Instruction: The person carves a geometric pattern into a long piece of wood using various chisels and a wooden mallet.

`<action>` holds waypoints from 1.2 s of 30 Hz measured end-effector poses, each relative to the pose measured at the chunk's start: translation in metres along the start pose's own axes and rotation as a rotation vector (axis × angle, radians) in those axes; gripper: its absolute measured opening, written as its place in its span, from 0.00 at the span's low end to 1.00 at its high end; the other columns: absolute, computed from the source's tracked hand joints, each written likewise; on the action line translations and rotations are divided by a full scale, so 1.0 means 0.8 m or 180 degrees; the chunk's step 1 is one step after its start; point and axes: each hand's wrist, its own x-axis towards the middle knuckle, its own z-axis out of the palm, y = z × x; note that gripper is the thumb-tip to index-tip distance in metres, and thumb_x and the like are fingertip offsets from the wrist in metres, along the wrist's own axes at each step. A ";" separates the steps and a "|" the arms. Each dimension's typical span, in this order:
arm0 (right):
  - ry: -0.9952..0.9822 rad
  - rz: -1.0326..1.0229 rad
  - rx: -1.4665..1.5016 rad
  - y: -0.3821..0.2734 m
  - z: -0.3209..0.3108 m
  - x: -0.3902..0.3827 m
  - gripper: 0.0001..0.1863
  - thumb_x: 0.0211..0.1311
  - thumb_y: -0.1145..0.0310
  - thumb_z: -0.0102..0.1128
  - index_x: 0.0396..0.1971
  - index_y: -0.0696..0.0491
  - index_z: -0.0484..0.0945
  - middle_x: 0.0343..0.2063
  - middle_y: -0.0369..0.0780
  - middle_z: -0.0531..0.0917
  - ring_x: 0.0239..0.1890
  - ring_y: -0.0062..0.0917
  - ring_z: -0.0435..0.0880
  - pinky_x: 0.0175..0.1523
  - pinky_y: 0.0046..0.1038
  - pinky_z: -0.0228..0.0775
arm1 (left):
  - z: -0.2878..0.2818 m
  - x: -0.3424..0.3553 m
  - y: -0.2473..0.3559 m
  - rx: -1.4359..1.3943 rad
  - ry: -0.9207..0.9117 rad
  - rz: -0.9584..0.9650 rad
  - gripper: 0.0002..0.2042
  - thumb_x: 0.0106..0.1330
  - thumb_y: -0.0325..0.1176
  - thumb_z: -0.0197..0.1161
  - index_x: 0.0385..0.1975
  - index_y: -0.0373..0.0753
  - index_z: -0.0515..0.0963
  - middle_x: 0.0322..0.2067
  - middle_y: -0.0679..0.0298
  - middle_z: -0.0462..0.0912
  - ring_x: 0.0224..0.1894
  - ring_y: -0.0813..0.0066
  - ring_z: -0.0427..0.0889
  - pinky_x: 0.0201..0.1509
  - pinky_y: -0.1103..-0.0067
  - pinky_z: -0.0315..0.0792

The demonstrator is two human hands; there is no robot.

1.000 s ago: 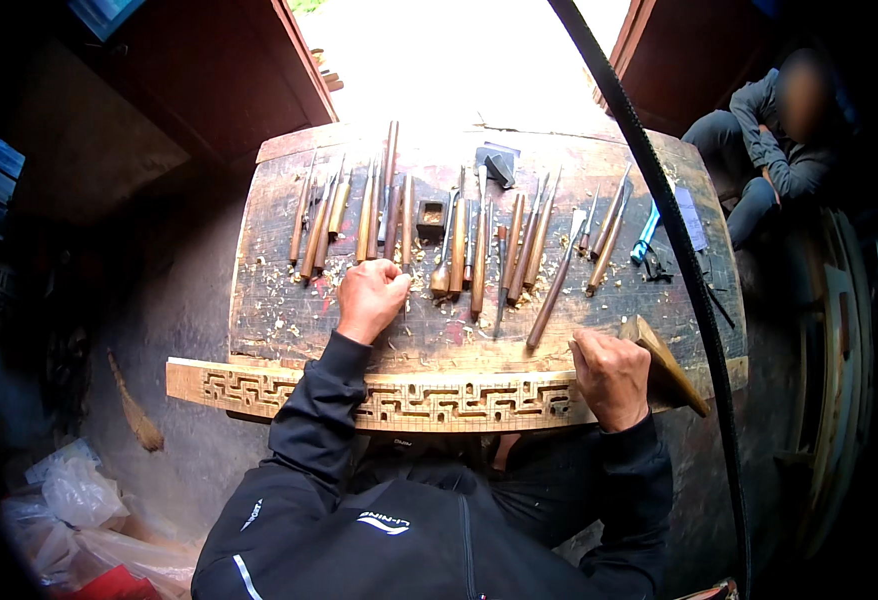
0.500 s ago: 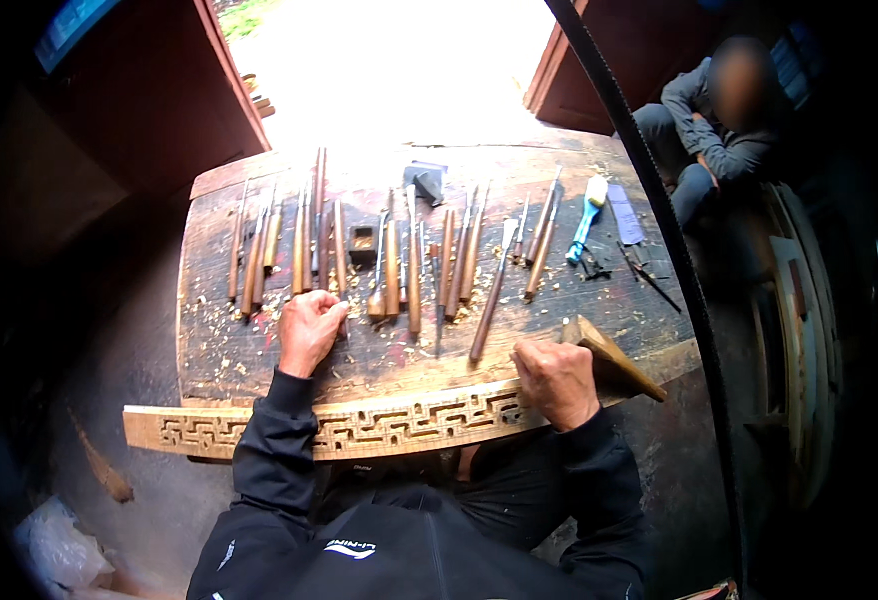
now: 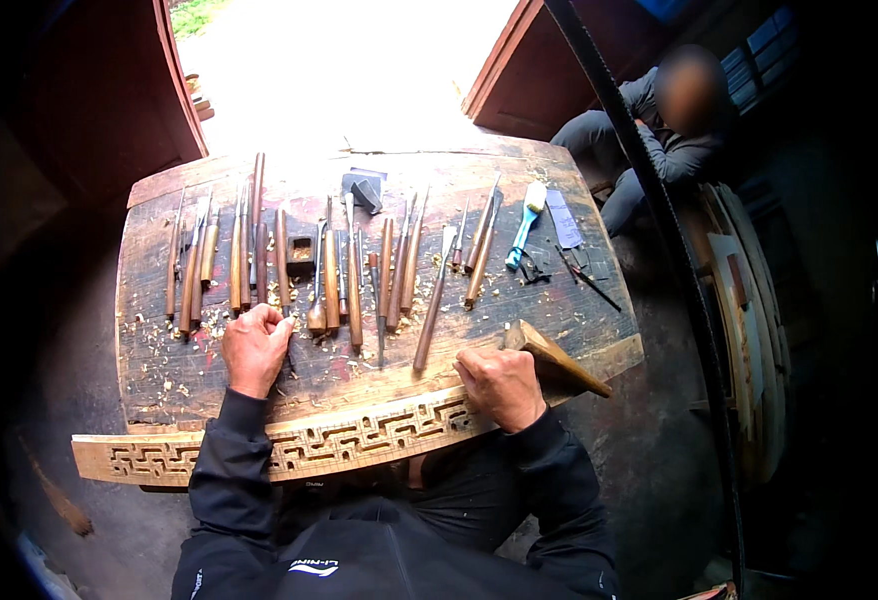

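My left hand (image 3: 257,350) is on the near part of the bench, thumb and fingers pinched at the near end of a wood-handled chisel (image 3: 282,255). Its forearm crosses over a long pale board (image 3: 359,436) carved with a pierced angular pattern, lying along the bench's near edge. On the right end of that board rests my right hand (image 3: 504,385), its fingers curled closed; whatever may be inside them is hidden. Just right of it lies a wooden mallet (image 3: 557,360), partly behind the hand. Several more carving chisels (image 3: 399,265) lie side by side across the bench.
Wood chips litter the worn bench (image 3: 359,385). Among the tools are a small dark square box (image 3: 301,257), a grey block (image 3: 365,192), a blue-handled brush (image 3: 525,228) and a purple paper strip (image 3: 564,218). A person (image 3: 674,130) sits beyond the right corner. A dark strap crosses the view.
The whole view has shifted, so the bench and both hands appear further left. My hands keep nearly the same places on the bench and board.
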 end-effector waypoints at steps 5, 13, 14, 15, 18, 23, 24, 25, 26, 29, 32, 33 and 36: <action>-0.0056 0.0061 0.0133 -0.006 -0.005 0.002 0.11 0.68 0.71 0.68 0.25 0.52 0.77 0.22 0.46 0.84 0.27 0.42 0.89 0.33 0.42 0.79 | -0.001 -0.001 -0.003 0.0072 0.0062 0.0151 0.09 0.64 0.38 0.77 0.29 0.38 0.88 0.21 0.60 0.87 0.25 0.67 0.87 0.32 0.70 0.77; 0.0022 0.0131 0.0238 -0.007 0.001 0.002 0.11 0.67 0.66 0.71 0.27 0.51 0.79 0.24 0.45 0.86 0.28 0.44 0.89 0.33 0.42 0.79 | -0.005 -0.009 0.008 0.0249 0.0308 0.0417 0.09 0.65 0.39 0.78 0.31 0.41 0.88 0.23 0.61 0.88 0.25 0.63 0.89 0.31 0.68 0.78; 0.0066 0.0162 0.0159 0.003 0.007 -0.003 0.11 0.68 0.66 0.71 0.27 0.51 0.80 0.24 0.45 0.86 0.29 0.44 0.89 0.33 0.42 0.79 | -0.004 -0.011 0.018 0.0333 0.0368 0.0592 0.09 0.66 0.39 0.78 0.31 0.42 0.88 0.23 0.61 0.89 0.25 0.64 0.89 0.31 0.68 0.78; 0.0075 0.0204 0.0121 0.006 0.017 -0.007 0.11 0.68 0.67 0.71 0.27 0.51 0.80 0.25 0.45 0.86 0.29 0.44 0.89 0.34 0.42 0.79 | -0.005 -0.016 0.032 0.0381 0.0488 0.0837 0.08 0.67 0.39 0.77 0.32 0.43 0.88 0.23 0.61 0.89 0.25 0.64 0.89 0.30 0.69 0.77; 0.0002 0.0222 0.0161 0.003 0.005 -0.004 0.11 0.69 0.66 0.71 0.28 0.51 0.80 0.25 0.45 0.87 0.30 0.43 0.89 0.34 0.42 0.79 | 0.000 -0.019 0.069 0.0234 0.0097 0.1278 0.08 0.72 0.41 0.76 0.32 0.48 0.90 0.16 0.72 0.84 0.14 0.82 0.75 0.21 0.76 0.69; -0.0049 0.0147 -0.0032 0.007 0.009 -0.006 0.09 0.69 0.65 0.72 0.30 0.50 0.82 0.25 0.44 0.87 0.29 0.43 0.90 0.34 0.41 0.79 | 0.058 0.005 0.112 0.0554 -0.0762 0.1344 0.12 0.70 0.49 0.77 0.31 0.49 0.93 0.20 0.68 0.89 0.19 0.78 0.82 0.27 0.74 0.77; -0.0024 0.0126 -0.0042 0.009 0.009 -0.007 0.09 0.69 0.65 0.72 0.30 0.50 0.82 0.25 0.44 0.87 0.29 0.42 0.90 0.34 0.41 0.79 | 0.067 0.008 0.122 0.0673 -0.1037 0.1146 0.12 0.68 0.50 0.78 0.32 0.48 0.93 0.22 0.65 0.90 0.22 0.71 0.88 0.31 0.70 0.80; 0.0000 0.0104 -0.0052 0.011 0.009 -0.008 0.09 0.69 0.65 0.72 0.30 0.50 0.82 0.25 0.44 0.87 0.29 0.42 0.90 0.34 0.41 0.80 | 0.071 0.008 0.128 0.0655 -0.0972 0.1194 0.13 0.67 0.50 0.78 0.32 0.47 0.93 0.23 0.64 0.91 0.25 0.67 0.88 0.33 0.68 0.81; 0.0019 0.0094 -0.0054 0.014 0.011 -0.010 0.09 0.69 0.65 0.72 0.30 0.50 0.82 0.25 0.43 0.87 0.29 0.42 0.90 0.34 0.41 0.80 | 0.074 0.006 0.132 0.0641 -0.0922 0.1242 0.13 0.66 0.50 0.79 0.32 0.47 0.93 0.25 0.62 0.91 0.27 0.64 0.89 0.35 0.67 0.82; -0.0041 0.0105 -0.0041 0.020 0.011 -0.012 0.09 0.70 0.64 0.72 0.30 0.49 0.82 0.24 0.44 0.87 0.28 0.41 0.90 0.34 0.41 0.79 | 0.073 0.007 0.138 0.0651 -0.0986 0.1196 0.14 0.64 0.50 0.79 0.33 0.45 0.93 0.28 0.58 0.92 0.33 0.56 0.91 0.42 0.62 0.83; 0.0012 0.0064 -0.0008 0.020 0.012 -0.012 0.10 0.69 0.64 0.72 0.29 0.49 0.81 0.23 0.44 0.87 0.27 0.41 0.89 0.33 0.41 0.79 | 0.074 0.010 0.134 0.0726 -0.1026 0.1140 0.14 0.64 0.49 0.79 0.33 0.44 0.93 0.31 0.55 0.92 0.36 0.54 0.92 0.44 0.62 0.84; 0.0001 0.0062 -0.0017 0.020 0.012 -0.012 0.10 0.69 0.64 0.72 0.29 0.49 0.81 0.23 0.44 0.86 0.27 0.41 0.89 0.33 0.41 0.78 | 0.074 0.012 0.132 0.0758 -0.1007 0.1131 0.13 0.64 0.48 0.79 0.34 0.44 0.93 0.31 0.55 0.93 0.37 0.54 0.92 0.44 0.62 0.84; 0.0042 0.0025 0.0065 0.023 0.012 -0.013 0.10 0.69 0.64 0.71 0.28 0.49 0.81 0.23 0.44 0.86 0.27 0.41 0.89 0.33 0.41 0.78 | 0.071 0.014 0.138 0.0796 -0.1149 0.1101 0.13 0.63 0.46 0.78 0.35 0.43 0.93 0.32 0.54 0.93 0.38 0.55 0.93 0.46 0.63 0.85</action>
